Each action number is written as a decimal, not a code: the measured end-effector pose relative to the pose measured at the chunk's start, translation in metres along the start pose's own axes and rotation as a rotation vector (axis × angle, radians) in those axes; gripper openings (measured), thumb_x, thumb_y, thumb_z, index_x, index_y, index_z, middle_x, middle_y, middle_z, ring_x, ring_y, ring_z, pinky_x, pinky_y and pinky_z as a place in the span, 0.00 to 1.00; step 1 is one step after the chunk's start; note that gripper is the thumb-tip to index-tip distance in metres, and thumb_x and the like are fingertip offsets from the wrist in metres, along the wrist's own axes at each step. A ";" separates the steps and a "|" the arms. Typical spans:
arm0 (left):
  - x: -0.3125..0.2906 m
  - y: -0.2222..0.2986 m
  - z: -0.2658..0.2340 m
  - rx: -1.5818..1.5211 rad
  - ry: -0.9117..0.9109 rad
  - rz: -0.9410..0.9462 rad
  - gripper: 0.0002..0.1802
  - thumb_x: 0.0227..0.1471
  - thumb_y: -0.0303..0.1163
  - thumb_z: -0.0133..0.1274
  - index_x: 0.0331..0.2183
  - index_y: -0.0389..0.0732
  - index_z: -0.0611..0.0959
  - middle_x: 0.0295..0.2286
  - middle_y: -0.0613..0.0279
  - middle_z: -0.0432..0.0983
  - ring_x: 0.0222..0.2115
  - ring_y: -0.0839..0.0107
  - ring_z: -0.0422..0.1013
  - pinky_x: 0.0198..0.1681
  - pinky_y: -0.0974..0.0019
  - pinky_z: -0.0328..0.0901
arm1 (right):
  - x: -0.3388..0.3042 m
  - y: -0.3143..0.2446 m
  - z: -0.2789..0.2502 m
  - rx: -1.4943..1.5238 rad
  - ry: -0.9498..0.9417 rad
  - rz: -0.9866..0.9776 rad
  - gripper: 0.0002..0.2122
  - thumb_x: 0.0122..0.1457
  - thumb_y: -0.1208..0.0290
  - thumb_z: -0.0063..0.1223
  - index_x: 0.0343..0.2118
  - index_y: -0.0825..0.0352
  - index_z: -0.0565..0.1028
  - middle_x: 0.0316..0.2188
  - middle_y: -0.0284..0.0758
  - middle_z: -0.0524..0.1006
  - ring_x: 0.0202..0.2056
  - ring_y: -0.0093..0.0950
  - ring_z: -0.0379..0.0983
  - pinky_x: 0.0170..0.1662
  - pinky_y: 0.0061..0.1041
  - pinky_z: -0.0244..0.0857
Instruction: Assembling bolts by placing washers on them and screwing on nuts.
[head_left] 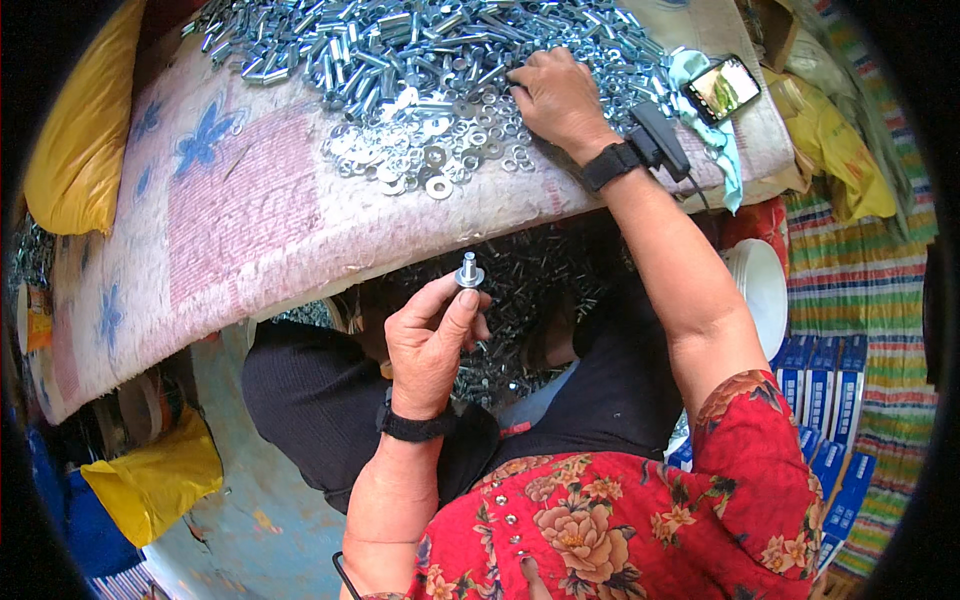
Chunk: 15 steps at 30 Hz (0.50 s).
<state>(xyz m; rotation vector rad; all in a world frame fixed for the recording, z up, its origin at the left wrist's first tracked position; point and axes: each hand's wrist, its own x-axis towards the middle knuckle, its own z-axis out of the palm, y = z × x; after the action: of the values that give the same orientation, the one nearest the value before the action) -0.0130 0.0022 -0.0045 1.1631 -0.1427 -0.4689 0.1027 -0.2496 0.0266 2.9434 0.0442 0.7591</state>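
Below the table's front edge, my left hand (425,345) pinches an upright metal bolt (469,261) between thumb and fingers. A flat washer (469,277) sits around the bolt, just above my fingertips. My right hand (562,100) reaches onto the table, to the right side of a heap of shiny metal sleeves and bolts (370,50). Its fingers are curled together at the heap; whatever is between the fingertips is hidden. Loose flat washers (405,150) and small rings (485,125) lie spread in front of the heap, beside my right hand.
A patterned padded cloth (240,200) covers the table. At right, a phone (722,90) rests on a light-blue cloth (728,165). More dark metal pieces (530,270) lie below, between my legs. A white bucket (757,290) and blue-white boxes (820,385) stand at right; yellow sacks (85,130) at left.
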 end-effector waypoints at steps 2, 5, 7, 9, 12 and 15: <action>0.000 0.000 0.001 0.010 -0.010 0.019 0.13 0.50 0.30 0.50 0.37 0.34 0.77 0.24 0.60 0.75 0.17 0.81 0.66 0.18 0.80 0.57 | 0.002 0.004 -0.001 -0.055 -0.078 -0.025 0.09 0.47 0.67 0.51 0.29 0.64 0.76 0.28 0.35 0.72 0.37 0.33 0.66 0.40 0.34 0.61; 0.000 -0.003 0.001 -0.008 -0.026 -0.004 0.11 0.49 0.28 0.51 0.36 0.34 0.77 0.24 0.64 0.75 0.19 0.81 0.67 0.19 0.80 0.59 | 0.005 0.010 -0.006 -0.092 -0.127 -0.106 0.09 0.47 0.66 0.51 0.30 0.65 0.75 0.27 0.36 0.72 0.37 0.34 0.66 0.40 0.34 0.60; 0.003 -0.004 0.001 -0.016 -0.034 0.005 0.11 0.50 0.29 0.51 0.36 0.34 0.77 0.24 0.64 0.74 0.19 0.82 0.67 0.19 0.80 0.59 | 0.003 0.016 -0.013 -0.094 -0.134 -0.154 0.09 0.49 0.67 0.50 0.30 0.66 0.74 0.28 0.38 0.72 0.34 0.36 0.68 0.38 0.33 0.62; 0.004 -0.005 0.003 -0.025 -0.024 0.011 0.12 0.50 0.30 0.51 0.37 0.34 0.77 0.23 0.64 0.74 0.18 0.82 0.67 0.19 0.80 0.58 | 0.000 0.024 -0.030 0.315 -0.111 -0.083 0.08 0.51 0.71 0.49 0.32 0.68 0.73 0.29 0.38 0.73 0.31 0.34 0.70 0.35 0.27 0.64; 0.003 0.000 0.004 0.040 -0.020 0.027 0.12 0.50 0.31 0.50 0.37 0.35 0.77 0.24 0.64 0.74 0.18 0.83 0.66 0.19 0.81 0.58 | -0.033 -0.026 -0.081 0.837 -0.176 -0.209 0.07 0.49 0.76 0.50 0.32 0.70 0.72 0.28 0.38 0.74 0.30 0.31 0.71 0.33 0.23 0.64; 0.006 -0.004 0.008 0.049 -0.045 0.032 0.13 0.50 0.31 0.50 0.38 0.35 0.77 0.24 0.63 0.75 0.18 0.82 0.66 0.19 0.81 0.58 | -0.064 -0.054 -0.093 0.980 -0.293 -0.274 0.08 0.46 0.77 0.52 0.31 0.69 0.71 0.26 0.39 0.73 0.30 0.34 0.71 0.33 0.26 0.63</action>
<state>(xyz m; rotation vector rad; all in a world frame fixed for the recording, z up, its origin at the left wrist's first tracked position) -0.0117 -0.0084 -0.0054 1.1973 -0.2129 -0.4653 0.0016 -0.1908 0.0709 3.7543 1.0467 0.2802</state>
